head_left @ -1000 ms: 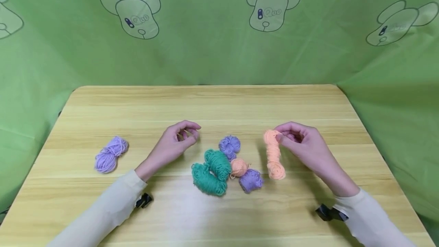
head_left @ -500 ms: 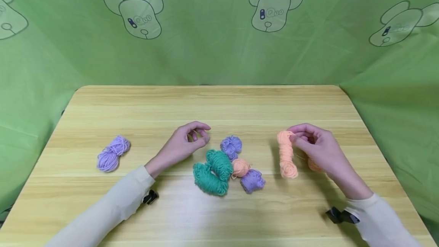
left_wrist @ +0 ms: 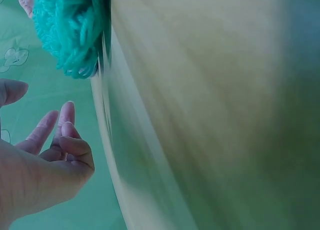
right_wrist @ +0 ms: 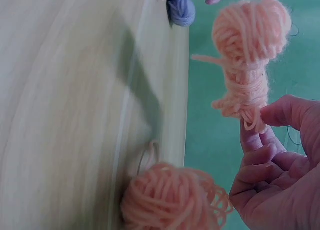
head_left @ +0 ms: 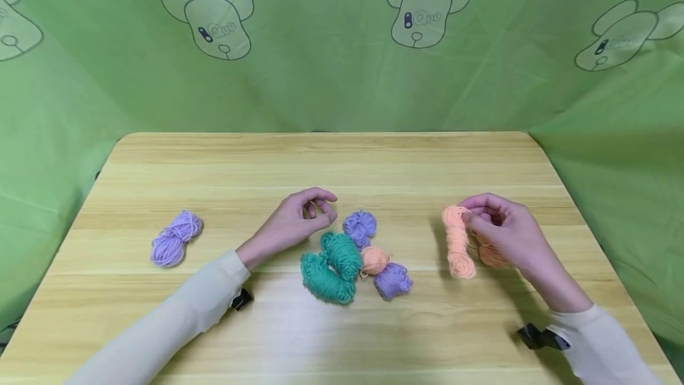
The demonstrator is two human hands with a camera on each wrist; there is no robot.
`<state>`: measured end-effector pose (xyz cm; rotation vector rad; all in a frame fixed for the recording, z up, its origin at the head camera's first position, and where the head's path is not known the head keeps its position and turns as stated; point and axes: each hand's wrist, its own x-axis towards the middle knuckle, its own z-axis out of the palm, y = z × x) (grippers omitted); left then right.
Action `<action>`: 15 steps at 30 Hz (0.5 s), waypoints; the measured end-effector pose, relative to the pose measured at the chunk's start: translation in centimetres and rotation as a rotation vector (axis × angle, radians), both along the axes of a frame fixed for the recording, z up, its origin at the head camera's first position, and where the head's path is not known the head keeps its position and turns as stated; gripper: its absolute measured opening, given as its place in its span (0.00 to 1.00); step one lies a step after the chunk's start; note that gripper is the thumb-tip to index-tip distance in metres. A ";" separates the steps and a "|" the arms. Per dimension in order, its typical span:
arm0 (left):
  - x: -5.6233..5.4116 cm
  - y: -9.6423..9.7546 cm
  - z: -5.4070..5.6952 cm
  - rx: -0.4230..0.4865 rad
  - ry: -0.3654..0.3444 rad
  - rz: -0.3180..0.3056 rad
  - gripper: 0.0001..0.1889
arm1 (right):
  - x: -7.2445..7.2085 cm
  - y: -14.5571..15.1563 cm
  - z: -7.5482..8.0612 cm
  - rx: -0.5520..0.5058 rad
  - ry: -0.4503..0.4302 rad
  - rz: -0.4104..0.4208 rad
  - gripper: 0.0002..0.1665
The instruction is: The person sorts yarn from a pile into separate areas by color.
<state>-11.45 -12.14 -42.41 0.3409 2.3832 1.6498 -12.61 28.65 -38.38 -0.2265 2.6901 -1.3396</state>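
Observation:
My right hand [head_left: 507, 230] pinches the upper end of a peach yarn skein [head_left: 458, 245] between thumb and fingertips. The skein hangs at a slight tilt over the table; in the right wrist view its wound body [right_wrist: 250, 44] stands clear of the tabletop. Partly hidden behind that hand is another peach yarn bundle [head_left: 490, 254], whose round strands [right_wrist: 167, 200] show close up in the right wrist view. My left hand [head_left: 294, 218] hovers, fingers loosely bent and holding nothing, just behind and left of two green yarn skeins [head_left: 342, 257].
Touching the green skeins are a small peach yarn ball [head_left: 374, 261] and a purple yarn bundle [head_left: 360, 226]; a second purple bundle [head_left: 393, 281] lies in front. One lilac skein [head_left: 176, 239] rests apart at the left. Green cloth [head_left: 320, 88] surrounds the wooden table [head_left: 267, 331].
My right hand has carried the peach skein to the right, and the peach bundle behind it has come into sight. My left hand has drifted right, toward the pile.

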 end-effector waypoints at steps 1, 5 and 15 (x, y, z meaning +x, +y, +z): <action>-0.1 0.1 0.0 -0.001 -0.001 -0.007 0.23 | 0.0 0.1 0.0 0.006 -0.002 -0.001 0.18; -0.4 0.6 0.1 -0.017 0.004 -0.037 0.24 | 0.0 0.7 -0.2 0.022 0.010 -0.009 0.17; -0.6 1.2 0.0 -0.066 -0.002 -0.083 0.24 | -0.1 1.7 -0.5 0.105 0.028 -0.033 0.17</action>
